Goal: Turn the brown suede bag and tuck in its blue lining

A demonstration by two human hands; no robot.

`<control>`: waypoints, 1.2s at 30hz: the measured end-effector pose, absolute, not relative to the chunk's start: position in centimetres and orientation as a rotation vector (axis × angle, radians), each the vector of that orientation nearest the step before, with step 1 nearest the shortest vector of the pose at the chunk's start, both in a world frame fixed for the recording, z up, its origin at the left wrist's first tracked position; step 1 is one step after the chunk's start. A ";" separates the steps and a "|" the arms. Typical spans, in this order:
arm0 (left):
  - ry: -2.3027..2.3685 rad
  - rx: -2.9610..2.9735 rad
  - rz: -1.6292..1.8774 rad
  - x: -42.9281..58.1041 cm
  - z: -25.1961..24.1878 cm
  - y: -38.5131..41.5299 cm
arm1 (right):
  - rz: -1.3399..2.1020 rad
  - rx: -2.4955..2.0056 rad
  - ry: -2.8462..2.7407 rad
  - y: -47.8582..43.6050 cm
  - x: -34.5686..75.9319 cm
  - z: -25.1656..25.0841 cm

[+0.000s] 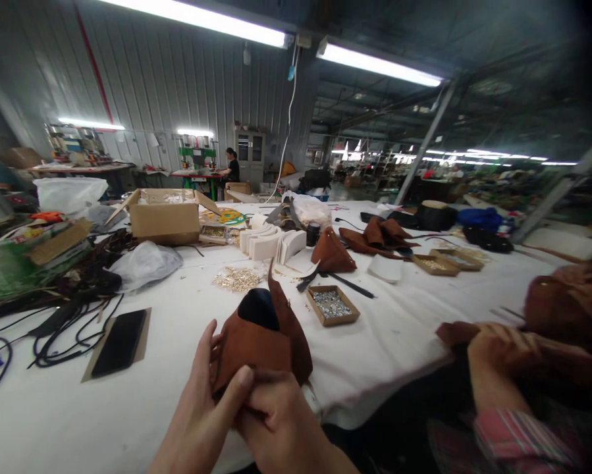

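Note:
My left hand [204,408] and my right hand [280,421] meet at the near edge of the white table [128,421]. Both grip the lower edge of a brown leather bag piece [256,342] with a dark lining showing at its open top. My left thumb presses on the leather and my left fingers reach behind it. My right hand is curled beneath it, knuckles up. A small cardboard tray of silver metal fittings [332,305] lies just beyond the bag.
A black phone [120,342] on card and black cords [63,322] lie left. A pile of gold fittings [237,279], white pieces, a cardboard box [164,217] and more brown bags [332,253] lie farther back. Another person's sleeve [517,434] and brown bags are at right. A worker stands far back.

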State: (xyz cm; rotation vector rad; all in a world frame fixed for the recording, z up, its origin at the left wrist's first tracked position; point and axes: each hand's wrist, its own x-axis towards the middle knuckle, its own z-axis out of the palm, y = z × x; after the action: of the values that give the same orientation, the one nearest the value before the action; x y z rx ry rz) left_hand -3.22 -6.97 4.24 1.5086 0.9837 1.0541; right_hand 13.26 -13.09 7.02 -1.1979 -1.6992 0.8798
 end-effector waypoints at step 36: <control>1.232 1.846 1.278 -4.0 5.4 -7.0 | 1.665 -1.364 -0.982 -2.0 18.2 -3.4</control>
State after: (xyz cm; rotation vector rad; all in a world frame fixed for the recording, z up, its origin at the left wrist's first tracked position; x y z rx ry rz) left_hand -4.02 -7.03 5.39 1.8457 1.2325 1.2777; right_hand 18.24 -2.04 -3.42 -1.3638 -0.9820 1.6649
